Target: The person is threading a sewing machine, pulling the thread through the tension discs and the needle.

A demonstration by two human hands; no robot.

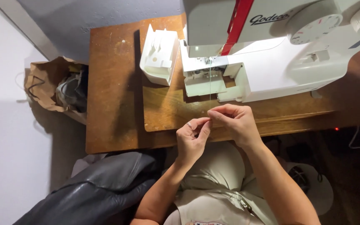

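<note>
Far left, on the floor: we note a brown paper bag [48, 85] with dark items inside, just beside the wooden table [113, 83].

Near left, across our lap: a dark leather jacket [96, 187].

On the table, left of centre: a detached white accessory case [160, 54], lying just beside the white sewing machine [271, 50], whose bobbin area stands exposed below the needle.

Centre: a fine thread [210, 89] runs straight down from the needle area toward our hands at the near table edge.

Left hand [192, 139]: fingers curled, thumb and forefinger pinched together; a ring shows on one finger. Whether it grips the thread's end itself we cannot tell, the strand being too thin there.

Right hand [236, 123]: closed in a fingertip pinch, touching the left hand's fingertips, apparently on the thread's lower end.

Handling, as we judge it: we keep the thread lightly taut and in line with the needle, pinch close to the tip so the end stays stiff, and steady both hands against each other rather than pull hard against the machine.

Near right, on the floor: a pale hat [313, 183].
</note>
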